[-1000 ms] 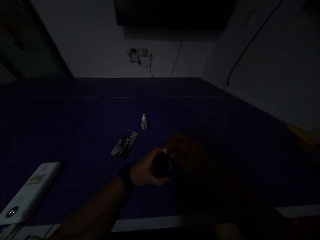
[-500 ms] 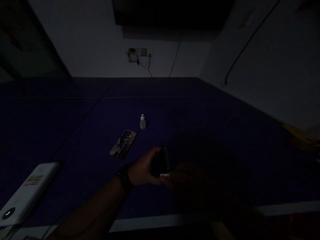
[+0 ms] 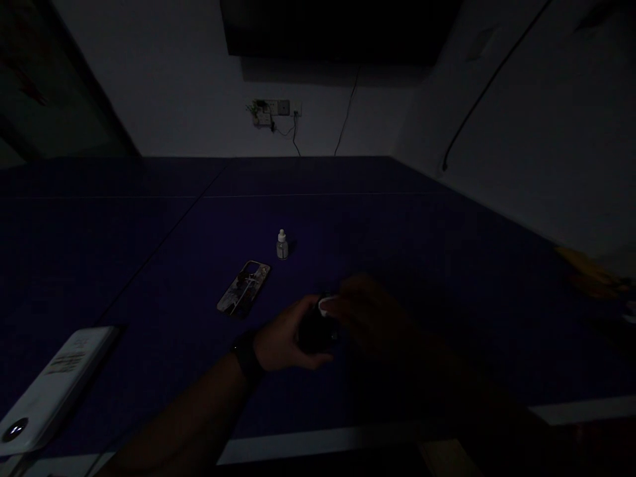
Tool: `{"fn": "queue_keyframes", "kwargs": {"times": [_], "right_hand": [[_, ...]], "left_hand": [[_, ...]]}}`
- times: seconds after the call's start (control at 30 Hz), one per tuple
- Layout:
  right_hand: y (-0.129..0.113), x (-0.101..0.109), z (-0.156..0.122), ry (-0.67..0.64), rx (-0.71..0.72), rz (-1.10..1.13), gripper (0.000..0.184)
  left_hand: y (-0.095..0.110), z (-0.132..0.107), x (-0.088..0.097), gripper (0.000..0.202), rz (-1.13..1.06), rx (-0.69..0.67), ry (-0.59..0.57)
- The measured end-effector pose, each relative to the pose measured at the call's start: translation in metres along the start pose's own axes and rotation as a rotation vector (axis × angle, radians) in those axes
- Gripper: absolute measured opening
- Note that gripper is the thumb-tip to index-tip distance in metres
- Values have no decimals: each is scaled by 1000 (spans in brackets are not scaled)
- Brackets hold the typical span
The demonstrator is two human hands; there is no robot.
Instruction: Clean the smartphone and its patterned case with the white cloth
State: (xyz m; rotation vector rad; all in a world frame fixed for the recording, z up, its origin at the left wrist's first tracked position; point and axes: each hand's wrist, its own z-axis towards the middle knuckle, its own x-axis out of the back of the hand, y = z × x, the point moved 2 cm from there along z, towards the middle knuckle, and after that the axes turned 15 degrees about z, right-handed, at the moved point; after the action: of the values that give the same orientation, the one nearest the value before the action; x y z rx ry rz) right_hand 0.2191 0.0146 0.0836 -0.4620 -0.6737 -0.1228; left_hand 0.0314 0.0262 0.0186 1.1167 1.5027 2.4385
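Observation:
My left hand (image 3: 283,339), with a dark band on its wrist, is wrapped round a dark phone (image 3: 315,332) above the purple tabletop. My right hand (image 3: 368,313), deep in shadow, pinches a small white pad or folded wipe (image 3: 325,303) against the phone's far end. Beyond and to the left lies a phone case (image 3: 243,289) with a dark picture on it and a camera cutout. A small dropper-type bottle (image 3: 282,246) with a white cap stands upright behind the case.
A white power bank-like block (image 3: 59,381) with a round dark display lies at the left edge. Sockets with cables (image 3: 273,109) and a dark screen (image 3: 328,30) are on the back wall. Something yellow (image 3: 586,265) lies at far right. The room is very dim.
My right hand has moved the white pad from the phone's near end to its far end. My left hand keeps its hold on the phone.

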Motion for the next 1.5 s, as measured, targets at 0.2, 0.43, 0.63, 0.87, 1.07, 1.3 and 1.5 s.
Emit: {"fn": "queue_keyframes", "kwargs": {"times": [0.2, 0.43, 0.63, 0.87, 1.07, 1.3, 1.5], "right_hand": [[40, -6, 19, 34, -263, 284, 29], [68, -32, -2, 27, -765, 882, 46], [55, -17, 4, 54, -788, 820, 34], [4, 1, 16, 54, -405, 448, 22], [-22, -2, -8, 26, -34, 119, 19], [-33, -8, -31, -62, 83, -45, 21], [-26, -30, -50, -99, 181, -144, 19]], "left_hand": [[-2, -1, -1, 75, 8, 16, -6], [-7, 0, -2, 78, 25, 30, -21], [-9, 1, -3, 73, 37, 31, -28], [-6, 0, 0, 74, 49, 13, -3], [-5, 0, -1, 70, 7, 6, -25], [-4, 0, -3, 72, -51, 31, -67], [-8, -1, -1, 79, -75, 53, -53]]}}
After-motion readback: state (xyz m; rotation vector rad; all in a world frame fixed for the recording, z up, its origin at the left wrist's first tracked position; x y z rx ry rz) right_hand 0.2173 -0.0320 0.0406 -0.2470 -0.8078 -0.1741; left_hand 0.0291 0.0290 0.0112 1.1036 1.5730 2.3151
